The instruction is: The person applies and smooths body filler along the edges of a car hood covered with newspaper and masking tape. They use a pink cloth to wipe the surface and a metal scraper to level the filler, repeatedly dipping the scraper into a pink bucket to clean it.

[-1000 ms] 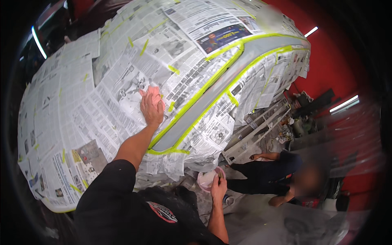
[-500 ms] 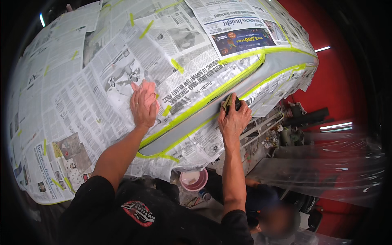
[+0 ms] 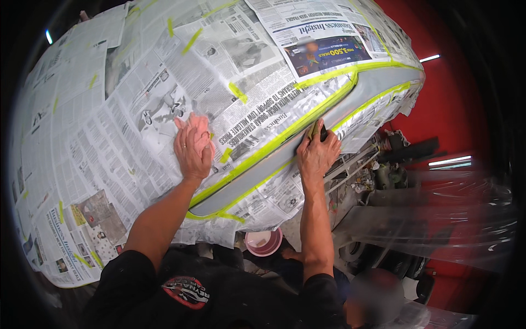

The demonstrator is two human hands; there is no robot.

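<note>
A car body is wrapped in newspaper (image 3: 109,126) held by yellow-green masking tape (image 3: 274,143). One long grey strip of bare panel (image 3: 378,82) stays uncovered between tape lines. My left hand (image 3: 193,147) lies flat, fingers together, on the newspaper just above the strip. My right hand (image 3: 318,153) presses a small dark pad (image 3: 322,131) against the grey strip near its middle; most of the pad is hidden under my fingers.
A pink bowl (image 3: 264,241) sits low beneath the panel's edge. Another person crouches at the lower right (image 3: 378,296), next to clear plastic sheeting (image 3: 438,219) and exposed metal parts (image 3: 378,175). A red wall (image 3: 455,109) rises on the right.
My right hand rose from near the pink bowl to the grey strip with the pad and has slid a little along it. My left hand stayed flat on the newspaper.
</note>
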